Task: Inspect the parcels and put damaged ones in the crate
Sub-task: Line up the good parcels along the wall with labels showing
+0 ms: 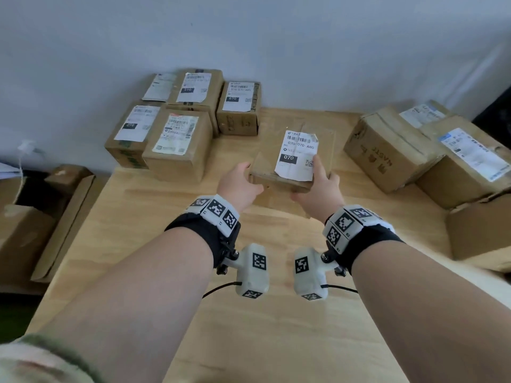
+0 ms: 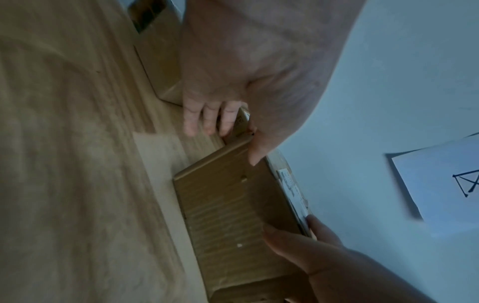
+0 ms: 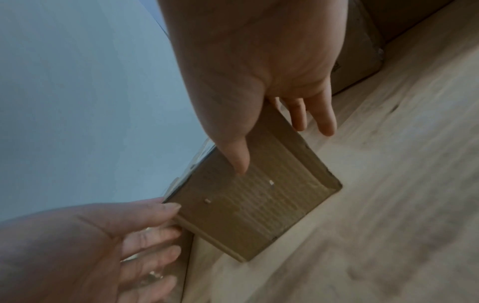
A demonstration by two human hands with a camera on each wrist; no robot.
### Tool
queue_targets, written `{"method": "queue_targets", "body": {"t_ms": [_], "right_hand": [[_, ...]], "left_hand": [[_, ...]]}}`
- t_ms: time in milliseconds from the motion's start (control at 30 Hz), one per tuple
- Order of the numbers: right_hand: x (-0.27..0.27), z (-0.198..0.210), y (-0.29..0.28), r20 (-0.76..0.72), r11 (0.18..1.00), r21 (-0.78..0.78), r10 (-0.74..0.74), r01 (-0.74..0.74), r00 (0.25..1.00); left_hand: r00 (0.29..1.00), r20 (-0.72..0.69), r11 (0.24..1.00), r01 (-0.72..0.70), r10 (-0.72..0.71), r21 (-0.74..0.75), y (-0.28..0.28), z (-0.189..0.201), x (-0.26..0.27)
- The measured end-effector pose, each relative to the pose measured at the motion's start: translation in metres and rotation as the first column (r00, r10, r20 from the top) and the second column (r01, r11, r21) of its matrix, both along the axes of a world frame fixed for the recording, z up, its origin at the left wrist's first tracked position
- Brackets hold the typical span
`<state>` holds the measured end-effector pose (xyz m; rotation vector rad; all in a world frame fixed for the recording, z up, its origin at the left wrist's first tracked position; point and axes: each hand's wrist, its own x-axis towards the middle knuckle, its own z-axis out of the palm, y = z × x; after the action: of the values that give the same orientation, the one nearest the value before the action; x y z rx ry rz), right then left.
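The parcel [image 1: 293, 161] I hold has a white label [image 1: 300, 154] that reads "070-070-A80" under a barcode, with "070" in a black box. The back middle box [image 1: 239, 107] carries a label with "070" too. Two boxes on my left show "010": one at the back [image 1: 195, 88], one nearer [image 1: 132, 128]. Other labels are too blurred to read.

a pale wooden worktop [image 1: 276, 313] stood against a light grey wall [image 1: 276, 37]. a white sheet of paper [image 2: 445, 184] marked with black crossed lines hung on that wall, seen only from the left wrist view. a white cord [image 1: 20, 167] hung down the wall to the left of the worktop, with something white and blurred at its top. the worktop's grain ran in long planks.
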<state>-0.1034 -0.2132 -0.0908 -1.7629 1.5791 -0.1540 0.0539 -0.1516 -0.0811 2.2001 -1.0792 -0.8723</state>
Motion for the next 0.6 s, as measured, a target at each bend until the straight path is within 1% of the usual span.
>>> {"method": "queue_targets", "body": {"t_ms": [67, 100, 167, 200, 233, 333, 400, 467, 600], "right_hand": [[0.014, -0.001, -0.017, -0.021, 0.999, 0.003, -0.045, 0.045, 0.999], [0.02, -0.001, -0.026, -0.033, 0.998, -0.002, -0.067, 0.067, 0.997], [0.028, -0.004, -0.045, -0.054, 0.994, -0.024, -0.11, 0.108, 0.992], [0.033, -0.005, -0.055, -0.065, 0.992, -0.041, -0.124, 0.121, 0.99], [0.038, -0.005, -0.065, -0.076, 0.99, -0.057, -0.132, 0.128, 0.988], [0.049, -0.003, -0.088, -0.124, 0.99, -0.06, -0.137, 0.13, 0.983], [0.057, 0.0, -0.103, -0.16, 0.991, -0.053, -0.133, 0.126, 0.978], [0.065, 0.001, -0.116, -0.192, 0.99, -0.057, -0.137, 0.128, 0.972], [0.077, 0.001, -0.135, -0.245, 0.988, -0.089, -0.144, 0.125, 0.959]], "left_hand": [[0.993, 0.116, 1.0, 0.0, 0.002, -0.013, -0.018, -0.003, 0.015], [0.981, 0.194, 1.0, -0.023, 0.026, -0.016, -0.028, -0.003, 0.025], [0.929, 0.364, 0.997, -0.076, 0.07, 0.002, -0.047, 0.0, 0.047], [0.902, 0.425, 0.995, -0.095, 0.076, 0.024, -0.057, 0.002, 0.058], [0.887, 0.457, 0.993, -0.107, 0.071, 0.054, -0.068, 0.005, 0.069], [0.883, 0.469, 0.982, -0.099, 0.012, 0.162, -0.098, 0.012, 0.087], [0.868, 0.496, 0.975, -0.083, -0.03, 0.204, -0.117, 0.014, 0.096], [0.859, 0.51, 0.971, -0.095, -0.033, 0.222, -0.132, 0.014, 0.109], [0.876, 0.483, 0.943, -0.158, -0.002, 0.292, -0.148, 0.011, 0.129]]}}
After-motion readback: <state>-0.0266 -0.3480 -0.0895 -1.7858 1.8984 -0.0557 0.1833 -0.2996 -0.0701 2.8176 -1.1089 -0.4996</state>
